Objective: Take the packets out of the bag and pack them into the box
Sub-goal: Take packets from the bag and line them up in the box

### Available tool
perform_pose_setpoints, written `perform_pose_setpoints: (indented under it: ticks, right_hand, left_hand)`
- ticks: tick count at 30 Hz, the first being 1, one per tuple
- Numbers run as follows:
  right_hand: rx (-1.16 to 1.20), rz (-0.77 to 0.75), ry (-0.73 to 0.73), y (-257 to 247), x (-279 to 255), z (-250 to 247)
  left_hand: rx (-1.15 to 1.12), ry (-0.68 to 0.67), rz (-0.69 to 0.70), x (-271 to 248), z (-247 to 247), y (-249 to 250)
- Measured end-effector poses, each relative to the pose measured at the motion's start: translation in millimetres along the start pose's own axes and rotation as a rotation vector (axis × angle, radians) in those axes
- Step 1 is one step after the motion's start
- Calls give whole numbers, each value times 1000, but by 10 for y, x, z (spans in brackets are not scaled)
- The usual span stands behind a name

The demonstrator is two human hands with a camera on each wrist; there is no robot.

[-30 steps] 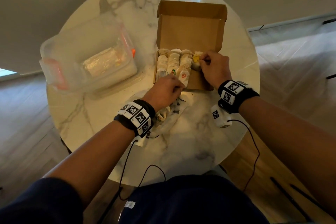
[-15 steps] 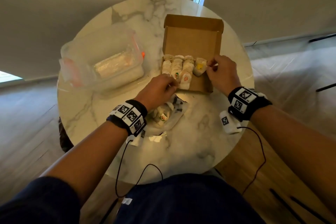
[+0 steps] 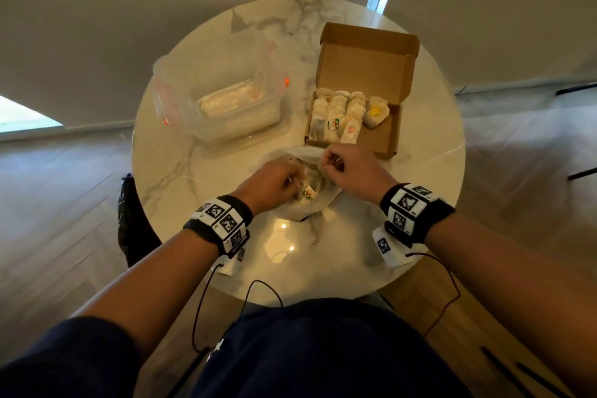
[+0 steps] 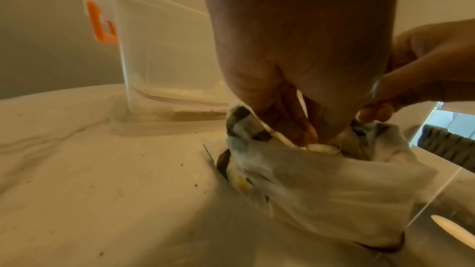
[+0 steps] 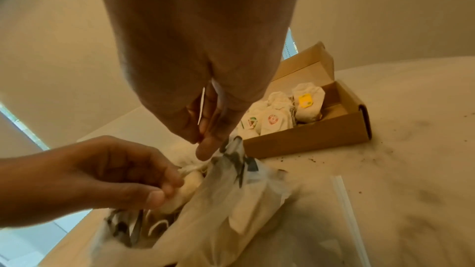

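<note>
A translucent white bag [image 3: 323,200] lies on the table in front of the open cardboard box [image 3: 384,142]. My left hand [image 3: 286,179] reaches into the bag's mouth and pinches a white packet [image 5: 190,184], also seen at the fingertips in the left wrist view [image 4: 321,147]. My right hand [image 3: 329,165] pinches the bag's rim [image 5: 231,149] and holds it up. Several packets [image 3: 339,116] stand in rows in the box's left part. One packet with a yellow label [image 3: 374,111] sits at their right. The right part of the box floor is bare.
A clear plastic container [image 3: 223,97] with orange clips stands at the left of the round marble table [image 3: 193,171]. Dark crumbs dot the tabletop [image 5: 385,149] near the box. The table's near edge is close to my body.
My right hand left the box, came back toward me and took hold of the bag's rim. My left hand moved deeper into the bag's mouth.
</note>
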State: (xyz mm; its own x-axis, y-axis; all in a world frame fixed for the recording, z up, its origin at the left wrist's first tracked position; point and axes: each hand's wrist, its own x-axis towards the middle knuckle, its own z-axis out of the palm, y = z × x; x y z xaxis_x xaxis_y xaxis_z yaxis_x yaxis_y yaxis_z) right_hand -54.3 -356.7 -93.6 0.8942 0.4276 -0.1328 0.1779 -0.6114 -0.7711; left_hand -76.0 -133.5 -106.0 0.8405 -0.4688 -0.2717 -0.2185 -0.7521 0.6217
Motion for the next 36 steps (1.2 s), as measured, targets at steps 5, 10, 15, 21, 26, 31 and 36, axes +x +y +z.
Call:
perform_pose_setpoints:
  ticks: [5,10,15,21,26,31,36]
  right_hand:
    - [-53,9,-55,38,-55,109]
    - [-48,60,-54,79,-98,87]
    - [-62,63,-75,116,-100,117]
    - [-58,82,-100,136,-78,132]
    - [-70,64,-116,137,-85,103]
    - [-70,41,-124,150,-81,103]
    - [-46,-4,-148,100,-73,103]
  left_hand:
    - [106,-101,-54,135,200,-21]
    - [208,-73,-164,215,430,-3]
    - [252,-29,-193,219,524,-32]
    - [292,10,-149,204,531,-12]
    - [239,-3,-129,166,484,-18]
    - [86,-43,-127,129,399,-13]
    - [-21,26,-57,79,200,24]
